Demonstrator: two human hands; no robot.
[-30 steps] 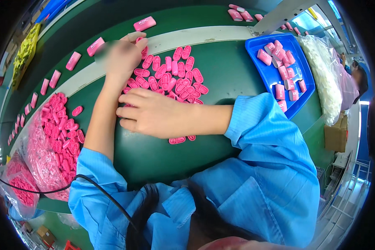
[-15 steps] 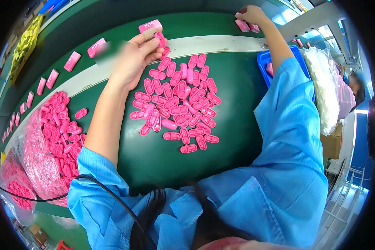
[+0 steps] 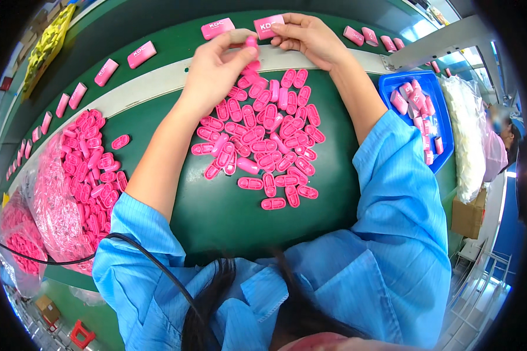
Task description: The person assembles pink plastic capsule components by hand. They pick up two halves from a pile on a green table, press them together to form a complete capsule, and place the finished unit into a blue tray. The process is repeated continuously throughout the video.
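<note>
My left hand pinches a small bright pink oval piece between thumb and fingers, one fingertip wrapped in a pale cover. Close beside it, my right hand grips a pink block with white print by its right end, over the far green strip. The two held things are near each other; whether they touch I cannot tell. Below the hands, many loose pink oval pieces lie spread on the green table, most showing their hollow side. Another printed pink block lies just beyond my left hand.
More pink blocks line the far green strip behind a pale rail. A blue tray of pink blocks stands at right, beside a bag of white material. At left is a heap of pink oval pieces with plastic bags.
My right hand has come left from the far right blocks and now holds one block. My left hand has shifted right with its oval piece. The blue tray's contents have come into view.
</note>
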